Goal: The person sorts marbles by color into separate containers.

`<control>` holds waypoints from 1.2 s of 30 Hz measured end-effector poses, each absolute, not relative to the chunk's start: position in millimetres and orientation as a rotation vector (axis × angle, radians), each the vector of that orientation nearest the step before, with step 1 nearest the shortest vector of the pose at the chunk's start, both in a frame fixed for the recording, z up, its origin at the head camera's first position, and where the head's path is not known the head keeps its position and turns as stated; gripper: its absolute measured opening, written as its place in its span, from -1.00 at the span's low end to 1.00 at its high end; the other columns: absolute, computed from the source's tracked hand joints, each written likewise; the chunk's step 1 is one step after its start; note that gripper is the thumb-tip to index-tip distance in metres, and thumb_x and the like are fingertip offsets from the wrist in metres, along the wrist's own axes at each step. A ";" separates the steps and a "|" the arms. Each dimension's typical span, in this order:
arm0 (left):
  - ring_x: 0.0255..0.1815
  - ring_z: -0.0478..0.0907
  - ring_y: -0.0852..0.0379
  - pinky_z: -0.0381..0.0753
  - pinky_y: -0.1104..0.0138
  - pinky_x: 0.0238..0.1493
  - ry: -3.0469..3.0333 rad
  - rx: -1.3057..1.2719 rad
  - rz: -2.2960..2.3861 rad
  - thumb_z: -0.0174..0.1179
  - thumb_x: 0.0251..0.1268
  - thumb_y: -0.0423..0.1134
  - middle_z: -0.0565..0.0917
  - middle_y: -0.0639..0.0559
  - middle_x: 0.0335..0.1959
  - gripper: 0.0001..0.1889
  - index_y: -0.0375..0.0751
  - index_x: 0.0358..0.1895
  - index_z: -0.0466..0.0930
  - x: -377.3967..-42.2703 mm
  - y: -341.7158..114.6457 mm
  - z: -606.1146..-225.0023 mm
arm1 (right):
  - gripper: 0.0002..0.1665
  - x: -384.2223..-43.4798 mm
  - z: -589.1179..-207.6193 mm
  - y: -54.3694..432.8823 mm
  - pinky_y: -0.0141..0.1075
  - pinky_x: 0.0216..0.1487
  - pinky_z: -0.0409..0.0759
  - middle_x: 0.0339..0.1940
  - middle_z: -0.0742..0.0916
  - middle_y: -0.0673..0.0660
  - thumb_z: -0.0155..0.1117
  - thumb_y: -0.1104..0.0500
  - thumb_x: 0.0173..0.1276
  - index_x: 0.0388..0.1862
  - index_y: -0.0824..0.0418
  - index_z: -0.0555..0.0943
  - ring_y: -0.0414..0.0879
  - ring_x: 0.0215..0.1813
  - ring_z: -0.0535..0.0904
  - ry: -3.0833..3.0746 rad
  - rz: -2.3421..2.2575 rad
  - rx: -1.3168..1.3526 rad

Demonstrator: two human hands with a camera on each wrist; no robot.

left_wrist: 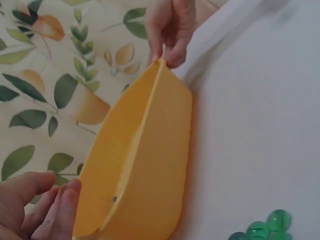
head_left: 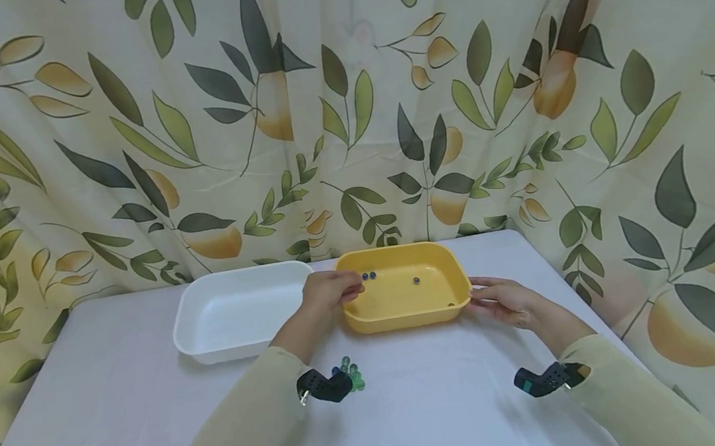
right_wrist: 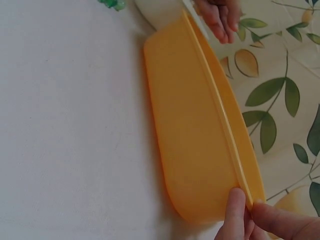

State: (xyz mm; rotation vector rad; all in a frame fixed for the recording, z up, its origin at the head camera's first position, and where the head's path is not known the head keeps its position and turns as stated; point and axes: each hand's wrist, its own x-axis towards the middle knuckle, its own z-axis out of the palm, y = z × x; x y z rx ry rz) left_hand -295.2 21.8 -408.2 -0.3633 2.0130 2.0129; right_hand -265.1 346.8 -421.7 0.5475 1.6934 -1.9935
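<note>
My left hand (head_left: pixel 330 290) hovers over the left end of a yellow plastic tray (head_left: pixel 401 322), fingers loosely bent. Nothing shows between its thumb and fingertips (left_wrist: pixel 70 187) in the left wrist view. At the tray's right end my right hand (head_left: pixel 502 301) pinches the rim, thumb on one side and fingers on the other. Two dark marbles (head_left: pixel 372 275) lie side by side in the tray near the left hand. Another marble (head_left: pixel 416 281) sits farther right on its floor, and a small one (head_left: pixel 450 305) is by the front right corner.
Left of the yellow tray stands a white tray (head_left: pixel 234 353). A cluster of green glass marbles (head_left: pixel 355 377), with a blue one (head_left: pixel 336 371) beside it, lies on the white tablecloth (head_left: pixel 429 404) near my left wrist. A leaf-patterned curtain (head_left: pixel 347 122) hangs behind the table.
</note>
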 end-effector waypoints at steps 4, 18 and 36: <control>-0.27 0.74 0.13 0.73 0.41 -0.18 2.039 -0.295 1.907 0.35 0.25 -0.29 0.77 -0.10 -0.25 -0.74 -0.33 -0.04 0.69 -280.0 12.4 -407.1 | -0.14 -266.0 -420.8 345.8 -0.24 0.30 0.49 0.44 0.31 0.32 0.09 0.37 0.48 0.61 0.25 -0.10 -0.09 -0.01 0.66 1.697 -1.993 0.515; -0.26 0.74 0.14 0.73 0.39 -0.16 2.090 -0.245 1.758 0.33 0.28 -0.22 0.77 -0.04 -0.24 -0.70 -0.30 0.01 0.68 -223.1 -33.2 -422.1 | -0.15 -265.3 -419.6 347.4 -0.29 0.19 0.60 0.54 0.17 0.33 0.07 0.37 0.49 0.61 0.24 -0.10 -0.11 -0.03 0.65 1.692 -1.995 0.522; -0.34 0.73 0.11 0.76 0.32 -0.27 2.322 -0.167 1.711 0.33 0.23 -0.32 0.76 -0.08 -0.34 -0.77 -0.38 -0.11 0.70 -204.8 -61.0 -478.3 | -0.14 -264.7 -423.1 346.2 -0.29 0.19 0.60 0.56 0.13 0.33 0.07 0.39 0.48 0.61 0.24 -0.10 -0.10 -0.02 0.66 1.691 -2.006 0.532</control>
